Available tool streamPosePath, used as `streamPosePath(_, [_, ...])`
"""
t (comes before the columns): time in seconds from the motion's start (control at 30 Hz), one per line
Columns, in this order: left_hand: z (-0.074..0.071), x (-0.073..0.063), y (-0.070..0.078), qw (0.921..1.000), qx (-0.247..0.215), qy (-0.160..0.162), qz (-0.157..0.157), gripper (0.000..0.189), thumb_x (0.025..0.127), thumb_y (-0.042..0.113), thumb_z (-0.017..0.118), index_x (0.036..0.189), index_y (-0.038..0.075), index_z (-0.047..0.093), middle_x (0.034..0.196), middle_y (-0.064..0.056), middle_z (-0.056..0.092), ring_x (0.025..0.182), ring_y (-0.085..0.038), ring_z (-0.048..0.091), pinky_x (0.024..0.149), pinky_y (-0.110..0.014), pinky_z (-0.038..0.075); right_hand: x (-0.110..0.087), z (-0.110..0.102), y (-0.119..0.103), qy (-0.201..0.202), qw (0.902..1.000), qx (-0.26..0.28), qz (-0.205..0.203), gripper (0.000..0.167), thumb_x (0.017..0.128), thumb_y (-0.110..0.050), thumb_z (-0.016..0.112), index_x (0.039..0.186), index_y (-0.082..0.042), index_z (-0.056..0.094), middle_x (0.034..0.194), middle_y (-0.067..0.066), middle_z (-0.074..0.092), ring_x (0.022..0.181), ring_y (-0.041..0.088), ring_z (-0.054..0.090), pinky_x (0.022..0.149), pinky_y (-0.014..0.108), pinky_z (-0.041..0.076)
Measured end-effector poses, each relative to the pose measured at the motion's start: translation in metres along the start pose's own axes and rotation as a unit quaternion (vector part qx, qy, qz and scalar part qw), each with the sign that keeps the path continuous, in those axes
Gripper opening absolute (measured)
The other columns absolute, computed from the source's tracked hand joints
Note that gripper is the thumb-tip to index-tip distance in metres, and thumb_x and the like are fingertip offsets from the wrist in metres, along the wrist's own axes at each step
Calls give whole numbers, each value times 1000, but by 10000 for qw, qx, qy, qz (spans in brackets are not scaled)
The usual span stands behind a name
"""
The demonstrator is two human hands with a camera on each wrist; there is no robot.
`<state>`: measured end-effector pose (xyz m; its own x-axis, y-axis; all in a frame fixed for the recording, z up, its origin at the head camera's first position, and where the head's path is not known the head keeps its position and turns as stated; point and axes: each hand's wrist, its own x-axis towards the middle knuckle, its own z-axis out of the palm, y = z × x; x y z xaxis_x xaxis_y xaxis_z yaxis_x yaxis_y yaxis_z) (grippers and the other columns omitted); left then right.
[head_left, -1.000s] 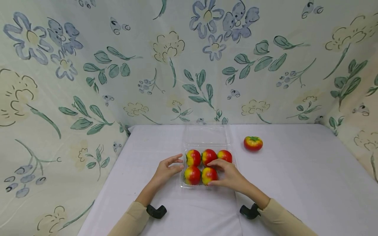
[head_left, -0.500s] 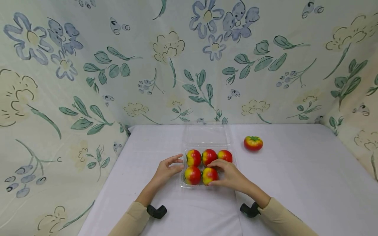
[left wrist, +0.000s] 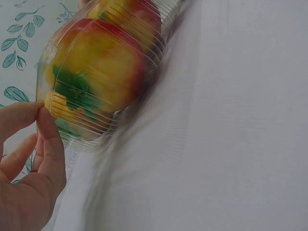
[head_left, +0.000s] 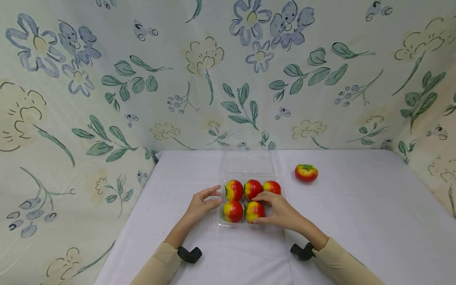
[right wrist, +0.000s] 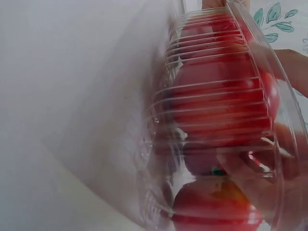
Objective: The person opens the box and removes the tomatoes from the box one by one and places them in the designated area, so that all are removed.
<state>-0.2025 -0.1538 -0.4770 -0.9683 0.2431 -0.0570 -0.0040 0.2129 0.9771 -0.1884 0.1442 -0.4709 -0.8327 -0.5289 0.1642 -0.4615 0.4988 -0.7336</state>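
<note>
In the head view, a clear plastic clamshell box (head_left: pixel 228 225) holds several red-and-yellow tomatoes, its lid (head_left: pixel 251 164) folded back. My right hand (head_left: pixel 281 211) reaches over the box and holds the front-row tomato (head_left: pixel 253 212) between thumb and fingers. Left of it sits another tomato (head_left: pixel 233 211), and three more line the back row. My left hand (head_left: pixel 199 206) is at the box's left side; the left wrist view shows its thumb and a finger pinching the clear rim (left wrist: pixel 41 86). Through the box wall, the right wrist view shows red tomatoes (right wrist: pixel 216 106).
One loose tomato (head_left: pixel 306 173) stands on the white tablecloth (head_left: pixel 356 213), right of the box, green top up. A floral curtain (head_left: pixel 228 79) hangs along the table's back and left side. Black wrist cameras (head_left: pixel 190 255) sit on both wrists.
The tomato in my right hand has shifted slightly right, widening the gap to its left neighbour, and the right hand moved with it. My left hand stays at the box's left side.
</note>
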Motion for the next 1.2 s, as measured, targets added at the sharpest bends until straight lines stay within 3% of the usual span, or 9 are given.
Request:
streamPosePath(0.27, [-1, 0, 0, 10000, -34, -36, -6, 51, 94, 11, 70, 142, 2, 54, 120, -19, 63, 94, -35, 67, 90, -33, 55, -2, 1, 0, 80, 9998, 139, 81, 61, 75, -30, 89, 125, -5, 65, 121, 2, 64, 108, 21, 59, 93, 40, 54])
streamPosePath(0.67, [0, -1, 0, 10000, -5, -7, -17, 50, 94, 11, 70, 141, 2, 55, 120, -20, 63, 92, -25, 67, 90, -34, 55, -5, -2, 4, 250, 9980, 572, -31, 58, 77, -29, 88, 125, -7, 66, 122, 3, 65, 110, 23, 61, 94, 46, 53])
streamPosePath(0.93, [0, 0, 0, 10000, 4, -1, 19, 50, 94, 12, 70, 141, 2, 55, 120, -20, 63, 91, -25, 67, 90, -35, 55, -7, -6, 7, 339, 9949, 950, -10, 57, 77, -26, 88, 126, -10, 66, 124, 2, 65, 111, 22, 62, 93, 45, 53])
streamPosePath(1.2, [0, 0, 1, 10000, -26, -9, -14, 50, 94, 11, 69, 141, 1, 54, 120, -20, 63, 94, -33, 67, 91, -34, 55, -9, -10, 8, 380, 9889, 1419, 224, 55, 76, -21, 89, 126, -12, 66, 128, 7, 61, 115, 26, 60, 99, 40, 49])
